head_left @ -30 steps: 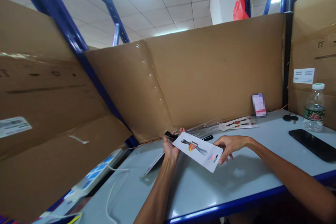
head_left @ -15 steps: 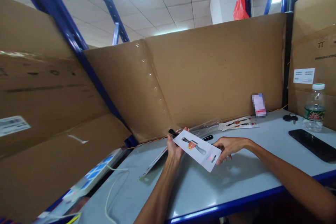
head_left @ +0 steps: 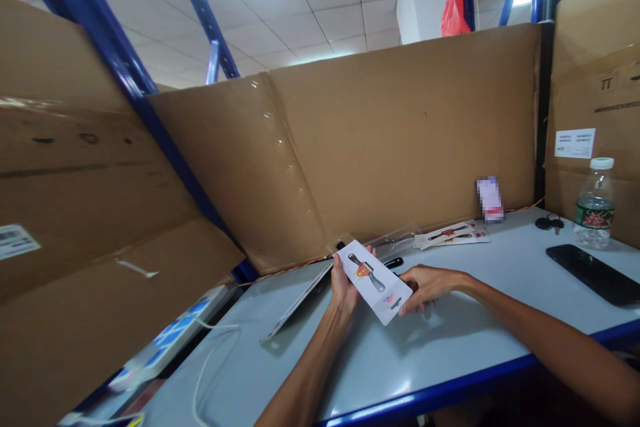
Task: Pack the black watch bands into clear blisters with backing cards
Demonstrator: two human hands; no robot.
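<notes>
Through the head view, I have both hands at one printed card [head_left: 373,283], tilted above the table [head_left: 470,327], its picture side toward me. I'd judge the step in hand to be steadying and lining up this card. The left hand [head_left: 345,288] has its fingers closed around the far end, thumb along the left edge, fingertips just showing past the opposite side. The right hand [head_left: 429,285] is at the near right edge by the hanging slot, fingers bent and drawn nearly together; I can't tell whether they pinch the card or something behind it. For my next move, I'd want the left grip kept firm without creasing the card, and the right fingers placed carefully at that edge.

The card hides its own back and most of the left palm. A second card [head_left: 295,310] slants beside the left forearm, its upper end lost behind the hand. Past the held card, a black handle [head_left: 394,263] is partly covered, and the clear plastic sleeve [head_left: 397,240] is hard to make out. The right forearm runs out of frame.
</notes>
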